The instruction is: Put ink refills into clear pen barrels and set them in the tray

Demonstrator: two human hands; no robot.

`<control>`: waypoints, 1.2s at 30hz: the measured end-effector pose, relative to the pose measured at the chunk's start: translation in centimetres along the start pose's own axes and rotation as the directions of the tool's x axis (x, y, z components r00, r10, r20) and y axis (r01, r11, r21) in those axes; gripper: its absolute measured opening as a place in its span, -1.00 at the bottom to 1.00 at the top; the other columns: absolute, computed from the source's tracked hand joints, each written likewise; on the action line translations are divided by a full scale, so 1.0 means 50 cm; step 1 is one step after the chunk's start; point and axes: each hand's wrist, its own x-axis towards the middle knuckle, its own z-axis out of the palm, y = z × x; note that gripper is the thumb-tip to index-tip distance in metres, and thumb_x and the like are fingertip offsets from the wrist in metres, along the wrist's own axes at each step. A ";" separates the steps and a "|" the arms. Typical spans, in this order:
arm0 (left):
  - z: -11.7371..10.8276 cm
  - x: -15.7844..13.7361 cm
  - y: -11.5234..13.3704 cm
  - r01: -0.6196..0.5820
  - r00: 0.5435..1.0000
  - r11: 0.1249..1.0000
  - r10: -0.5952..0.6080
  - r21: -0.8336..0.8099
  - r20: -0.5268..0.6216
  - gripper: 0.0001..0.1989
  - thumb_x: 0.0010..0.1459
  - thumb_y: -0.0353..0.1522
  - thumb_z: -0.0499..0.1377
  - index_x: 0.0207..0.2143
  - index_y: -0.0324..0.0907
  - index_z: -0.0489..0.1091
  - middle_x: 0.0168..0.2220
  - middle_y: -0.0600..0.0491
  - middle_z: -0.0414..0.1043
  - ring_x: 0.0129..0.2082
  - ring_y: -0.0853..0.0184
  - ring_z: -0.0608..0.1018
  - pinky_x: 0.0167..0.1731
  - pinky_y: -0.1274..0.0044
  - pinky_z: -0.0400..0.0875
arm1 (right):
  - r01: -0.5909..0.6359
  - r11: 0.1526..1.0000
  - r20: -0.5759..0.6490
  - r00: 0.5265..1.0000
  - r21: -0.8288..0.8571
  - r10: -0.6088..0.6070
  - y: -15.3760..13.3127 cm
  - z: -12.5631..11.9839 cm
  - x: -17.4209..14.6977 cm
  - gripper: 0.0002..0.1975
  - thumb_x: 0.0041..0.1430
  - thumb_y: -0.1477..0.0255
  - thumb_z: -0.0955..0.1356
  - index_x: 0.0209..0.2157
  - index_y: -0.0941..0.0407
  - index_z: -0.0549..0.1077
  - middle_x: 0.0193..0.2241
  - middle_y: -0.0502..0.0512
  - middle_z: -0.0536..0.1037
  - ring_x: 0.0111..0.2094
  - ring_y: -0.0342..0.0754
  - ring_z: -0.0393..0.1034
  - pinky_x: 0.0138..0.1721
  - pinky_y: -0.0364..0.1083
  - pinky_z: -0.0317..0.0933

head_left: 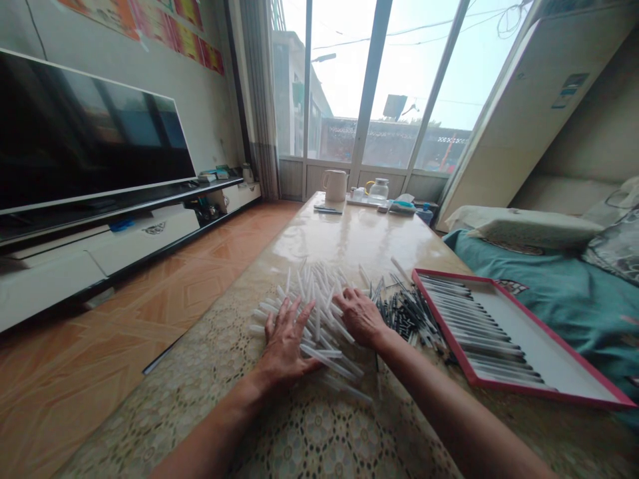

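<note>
A loose pile of translucent white plastic tubes (319, 293), like pen barrels, lies on the patterned tablecloth (299, 432). My left hand (287, 339) rests on the pile's near left side, fingers spread and holding nothing. At the right side of the tubes, my right hand (360, 316) is closed with its fingers bent down; whatever may be in them is hidden. Just right of that hand is a heap of thin dark and clear pen parts (407, 309). Beyond it, a shallow red-edged box (559, 342) holds a row of slim dark-cored pens (484, 326).
A kettle (335, 185), a glass jug (379, 189) and a tissue pack (402, 204) stand at the table's far end. To the right is a bed or sofa with a green cover (539, 266). A television (90, 133) and low cabinet (144, 236) line the left wall.
</note>
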 end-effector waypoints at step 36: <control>-0.022 0.005 -0.012 -0.090 0.995 0.957 0.097 -0.275 0.012 -0.37 0.12 -0.17 0.08 0.23 -0.09 0.03 0.28 -0.14 -0.02 0.27 0.11 0.01 0.18 0.09 -0.21 | 0.447 0.884 -0.362 0.853 0.139 -0.375 -0.131 -0.009 -0.298 -0.82 0.17 0.56 0.18 -0.41 0.09 0.36 -0.54 0.02 0.32 -0.57 -0.15 0.20 -0.65 -0.22 0.04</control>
